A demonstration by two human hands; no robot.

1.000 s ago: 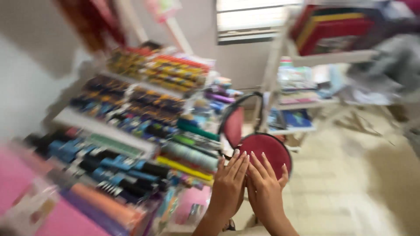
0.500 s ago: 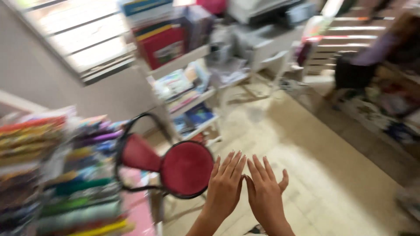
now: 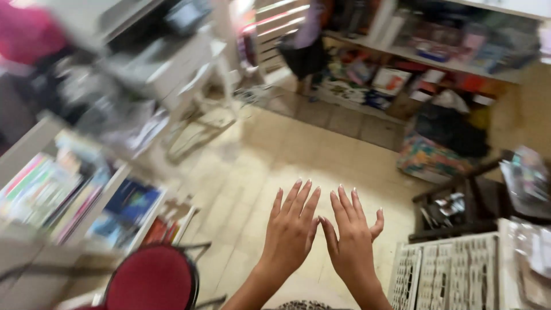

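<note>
Two bare hands are raised side by side in front of the camera, backs toward the lens, over a tiled floor (image 3: 270,166). The left hand (image 3: 291,232) is open flat, fingers extended and slightly spread, gripping nothing. The right hand (image 3: 351,241) is equally open, thumb angled outward, also empty. The two hands stand just beside each other, the inner edges nearly touching near the base of the fingers; whether they actually touch cannot be told.

Nearest things: a red round-seated chair (image 3: 152,281) stands below and to the left of the left hand, apart from it. A white lattice crate (image 3: 445,272) lies to the right of the right hand, near but not touching. A dark wooden stool (image 3: 459,206) stands behind the crate. Bookshelves with coloured books (image 3: 63,189) line the left side; the view there is blurred. A person in a dark skirt (image 3: 304,46) stands well apart at the far end, by further shelves (image 3: 436,63).

Judgement on execution: for a clear display of both palms-down hands, keep the fingers spread, wrists level, and the head steady, since blur softens the surroundings.
</note>
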